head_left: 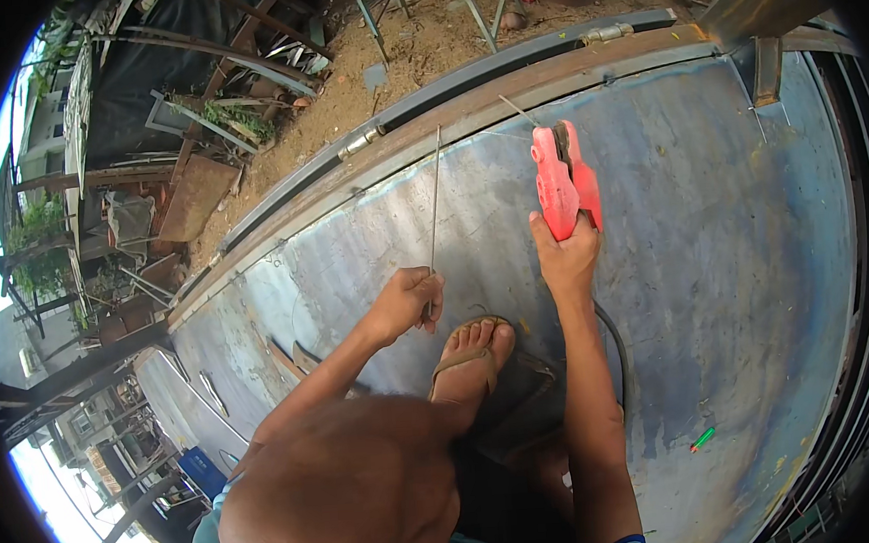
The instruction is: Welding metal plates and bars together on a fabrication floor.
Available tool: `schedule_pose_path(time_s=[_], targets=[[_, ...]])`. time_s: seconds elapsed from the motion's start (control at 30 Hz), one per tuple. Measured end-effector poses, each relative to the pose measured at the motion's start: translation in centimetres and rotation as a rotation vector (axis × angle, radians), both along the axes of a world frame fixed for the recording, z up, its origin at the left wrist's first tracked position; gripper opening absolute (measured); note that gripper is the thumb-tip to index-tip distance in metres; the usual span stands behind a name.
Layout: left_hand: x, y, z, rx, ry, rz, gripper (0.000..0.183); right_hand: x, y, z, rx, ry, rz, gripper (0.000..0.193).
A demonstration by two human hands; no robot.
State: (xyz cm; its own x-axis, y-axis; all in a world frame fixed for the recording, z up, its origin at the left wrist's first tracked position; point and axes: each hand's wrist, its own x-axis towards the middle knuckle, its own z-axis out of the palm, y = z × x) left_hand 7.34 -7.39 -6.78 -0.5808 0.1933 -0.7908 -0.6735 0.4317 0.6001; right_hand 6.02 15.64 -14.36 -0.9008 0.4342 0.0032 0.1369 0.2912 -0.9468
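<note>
My left hand [411, 301] is closed around the lower end of a thin welding rod [437, 197], which points away from me across the steel sheet. My right hand [568, 260] grips the handles of a red electrode holder [557, 186]. From the holder's jaws a short piece of rod [518, 110] sticks out toward the wooden-brown frame bar [485, 119] along the sheet's far edge. A dark cable [613, 345] runs beside my right forearm. Both hands are above the large grey-blue steel sheet [712, 254].
My sandalled foot [471, 354] stands on the sheet between my arms; my bent knee fills the lower left. A small green object [703, 440] lies to the right. Beyond the frame runs a grey tube with hinges [360, 142]. A blue box [202, 472] sits at the left.
</note>
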Motion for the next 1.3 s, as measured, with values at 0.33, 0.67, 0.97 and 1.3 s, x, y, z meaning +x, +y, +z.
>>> schedule_pose_path(time_s=[0.33,0.67,0.97,1.3], targets=[[-2.7,0.9,5.9,-0.053,0.635,0.364,0.034,1.2,0.1,0.3,0.108,-0.169,0.018,0.029],[0.0,1.2,4.7,-0.098,0.709,0.185,0.032,5.1,1.2,0.1,-0.077,-0.049,-0.055,0.028],[-0.9,-0.3,1.5,-0.135,0.14,0.084,0.032,6.9,0.9,3.0,-0.49,-0.028,0.033,0.041],[-0.5,-1.8,-0.6,-0.148,0.246,0.063,0.032,9.0,-3.1,3.2,-0.619,-0.028,-0.108,0.047]])
